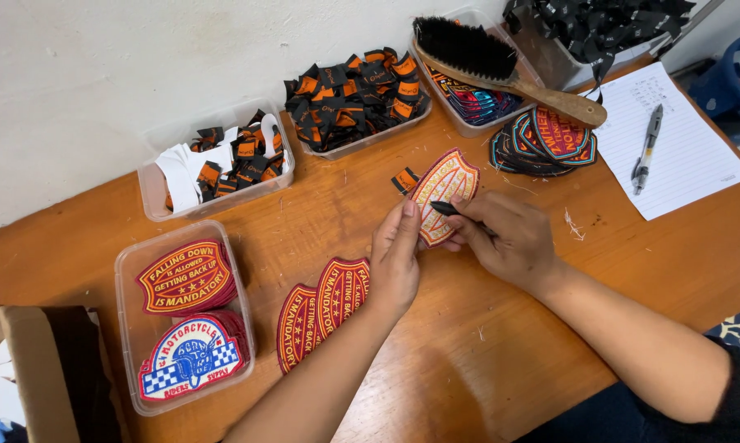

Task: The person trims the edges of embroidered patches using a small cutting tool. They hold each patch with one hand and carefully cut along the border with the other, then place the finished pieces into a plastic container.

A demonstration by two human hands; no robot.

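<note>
Shield patch [444, 194] is being held up off the wooden table [485, 361], long axis tilting away toward the brush [501, 70]. It's being pinched at its near edge by left hand [396, 261]; right hand [509, 238], clenched on a small dark tool [456, 211], is being pressed against it just right.

The left hand [396, 261] covers the near edge of the patch [445, 190], which lies back side up, so its front cannot be seen. The right hand [511, 239] hides most of a thin dark tool [450, 208]; only its tip shows, perhaps a small blade or pen. The brush [501, 67] covers part of the tray [462, 123] beneath it. The bin [567, 57] of black labels is cut off by the top edge, the cardboard box [25, 361] by the left and bottom edges. The writing on the paper [682, 156] is too small to read.
</note>
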